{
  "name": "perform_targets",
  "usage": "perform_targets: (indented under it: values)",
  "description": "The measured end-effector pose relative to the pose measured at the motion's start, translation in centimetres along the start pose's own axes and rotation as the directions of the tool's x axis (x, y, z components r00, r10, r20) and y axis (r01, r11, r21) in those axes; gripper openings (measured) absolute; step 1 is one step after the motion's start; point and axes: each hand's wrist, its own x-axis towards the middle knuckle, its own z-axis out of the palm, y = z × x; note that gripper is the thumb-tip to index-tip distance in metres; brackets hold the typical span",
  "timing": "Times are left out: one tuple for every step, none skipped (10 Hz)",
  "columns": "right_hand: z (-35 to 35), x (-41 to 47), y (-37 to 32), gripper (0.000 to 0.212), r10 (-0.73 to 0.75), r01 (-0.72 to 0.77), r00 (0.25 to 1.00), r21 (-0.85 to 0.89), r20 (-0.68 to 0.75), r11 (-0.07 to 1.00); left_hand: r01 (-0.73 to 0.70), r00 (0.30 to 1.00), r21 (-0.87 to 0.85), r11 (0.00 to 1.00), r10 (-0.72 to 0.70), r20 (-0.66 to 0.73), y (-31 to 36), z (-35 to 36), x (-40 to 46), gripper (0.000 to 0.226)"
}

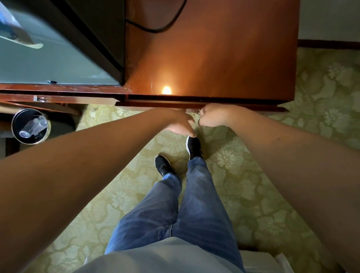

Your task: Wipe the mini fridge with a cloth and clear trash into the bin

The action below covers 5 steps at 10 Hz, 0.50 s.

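Observation:
The mini fridge (52, 65), grey on top with a black side, stands on the wooden cabinet at the upper left. A blurred blue and white item (7, 20) lies on its top; I cannot tell what it is. The round black bin (16, 115) sits on the floor at the left, with clear plastic bottles inside. My right hand (213, 115) is curled at the cabinet's front edge, its fingers pinching a small metal knob (199, 111). My left hand (180, 123) hangs just left of it, fingers loose and pointing down, holding nothing.
The wooden cabinet top (211, 54) carries a black cable (173, 20) and a bright lamp reflection. A second metal knob (41, 99) shows on the cabinet front at the left. Patterned green carpet (301, 143) lies under my feet, and a white object (261, 266) sits at the lower right.

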Motion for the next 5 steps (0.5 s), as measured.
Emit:
perform_targets:
  values:
    - [-0.2, -0.2, -0.1, 0.062, -0.011, 0.013, 0.998, 0.034, -0.056, 0.999, -0.008, 0.996, -0.042, 0.999, 0.004, -0.09, -0.7, 0.0, 0.6, 0.08]
    - [-0.5, 0.0, 0.2, 0.068, -0.05, 0.054, 0.995, 0.045, -0.081, 0.998, -0.031, 0.989, -0.051, 0.998, 0.024, -0.147, -1.1, -0.5, 0.5, 0.077]
    - [-1.1, -0.5, 0.2, 0.057, -0.065, 0.063, 0.996, -0.028, -0.06, 0.998, -0.021, 0.99, -0.055, 0.998, 0.013, -0.14, -1.5, -1.0, 0.0, 0.073]
    - [-2.5, -1.5, -0.2, 0.047, -0.074, 0.071, 0.997, -0.076, -0.037, 0.995, -0.026, 0.987, -0.043, 0.999, 0.019, -0.161, -1.2, -2.3, -1.5, 0.066]
    - [-4.3, -2.7, -1.1, 0.044, -0.101, 0.09, 0.991, -0.123, -0.086, 0.988, -0.01, 0.979, 0.008, 1.0, 0.011, -0.205, -0.3, -4.3, -4.0, 0.062]
